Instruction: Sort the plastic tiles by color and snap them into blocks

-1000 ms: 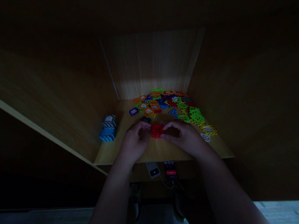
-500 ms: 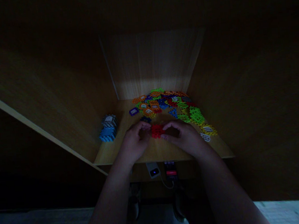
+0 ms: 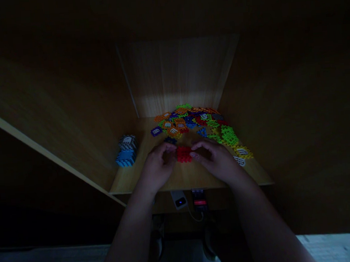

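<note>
Between my two hands, above the front of the wooden shelf (image 3: 179, 181), is a red block of interlocking plastic tiles (image 3: 183, 154). My left hand (image 3: 161, 162) grips its left side with thumb and fingers. On the right edge, the fingertips of my right hand (image 3: 211, 156) pinch the same block. Just behind it lies a dark blue tile (image 3: 170, 140), partly covered by my left fingers. A blue triangular tile (image 3: 202, 132) rests beyond my right hand.
Loose coloured tiles fill the back, among them an orange window tile (image 3: 173, 131) and stacked green tiles (image 3: 229, 135). A blue tile block (image 3: 125, 157) and a grey one (image 3: 127, 141) stand at left. A yellow window tile (image 3: 242, 152) lies right. Below sits a white device (image 3: 179, 200).
The red block has tilted a little between my hands and shows more of its top and front. My right thumb has moved slightly upward along its edge. My left hand stays nearly still.
</note>
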The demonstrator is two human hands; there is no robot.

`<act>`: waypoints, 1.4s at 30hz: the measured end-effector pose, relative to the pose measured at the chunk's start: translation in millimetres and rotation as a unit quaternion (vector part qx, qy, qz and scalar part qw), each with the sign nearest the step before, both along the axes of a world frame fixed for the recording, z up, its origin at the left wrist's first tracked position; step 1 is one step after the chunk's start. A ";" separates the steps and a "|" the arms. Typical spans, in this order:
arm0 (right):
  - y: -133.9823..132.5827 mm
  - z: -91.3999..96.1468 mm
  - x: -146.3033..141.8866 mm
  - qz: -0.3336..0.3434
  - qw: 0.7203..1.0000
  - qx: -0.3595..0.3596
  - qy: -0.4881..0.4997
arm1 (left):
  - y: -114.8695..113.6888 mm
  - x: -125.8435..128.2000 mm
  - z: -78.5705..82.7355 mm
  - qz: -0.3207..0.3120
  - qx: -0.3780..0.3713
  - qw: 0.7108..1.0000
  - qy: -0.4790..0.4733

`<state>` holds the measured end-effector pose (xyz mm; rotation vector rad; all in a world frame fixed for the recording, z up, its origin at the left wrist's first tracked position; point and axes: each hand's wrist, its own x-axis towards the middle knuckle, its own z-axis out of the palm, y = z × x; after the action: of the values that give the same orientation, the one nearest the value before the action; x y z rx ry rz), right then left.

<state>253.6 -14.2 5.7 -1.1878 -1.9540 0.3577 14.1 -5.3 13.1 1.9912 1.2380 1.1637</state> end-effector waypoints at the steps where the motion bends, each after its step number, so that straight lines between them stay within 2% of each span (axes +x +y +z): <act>1: 0.2 0.2 0.3 -0.016 1.000 0.009 -0.013 | 0.6 0.1 -0.6 0.000 0.002 1.000 -0.001; 5: 10.5 1.7 4.9 -0.057 0.991 0.039 -0.112 | 3.6 0.4 -3.6 -0.006 0.009 1.000 -0.005; 10: 46.4 9.2 9.2 -0.022 0.953 0.036 -0.299 | 4.6 0.5 -4.5 -0.002 0.015 1.000 -0.005; 13: 69.9 15.6 2.1 -0.012 0.934 0.014 -0.356 | 3.8 0.7 -3.0 -0.002 0.019 1.000 -0.002; 17: 88.6 20.0 -11.1 0.000 0.928 0.012 -0.372 | 4.1 0.9 -4.1 -0.006 0.028 0.999 -0.015; 21: 91.1 20.5 -14.1 -0.013 0.928 0.016 -0.372 | 5.5 0.6 -7.3 -0.009 0.025 0.999 -0.025; 28: 74.8 24.3 0.5 -0.035 0.938 0.040 -0.344 | 5.8 0.2 -6.2 -0.011 0.029 0.999 -0.026; 33: 58.2 20.3 7.8 -0.032 0.952 0.050 -0.299 | 4.1 1.0 -3.7 -0.005 0.027 0.999 -0.020; 39: 53.1 11.7 2.8 -0.141 0.936 0.036 -0.320 | 4.7 0.4 -5.3 -0.012 0.031 0.999 -0.018; 42: 55.9 8.0 -2.0 -0.155 0.939 0.041 -0.304 | 4.9 0.3 -5.9 -0.011 0.025 1.000 -0.015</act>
<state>251.6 41.7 13.7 -1.6572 -2.2029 -0.2917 14.4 -0.4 7.2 2.0127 1.1789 1.2204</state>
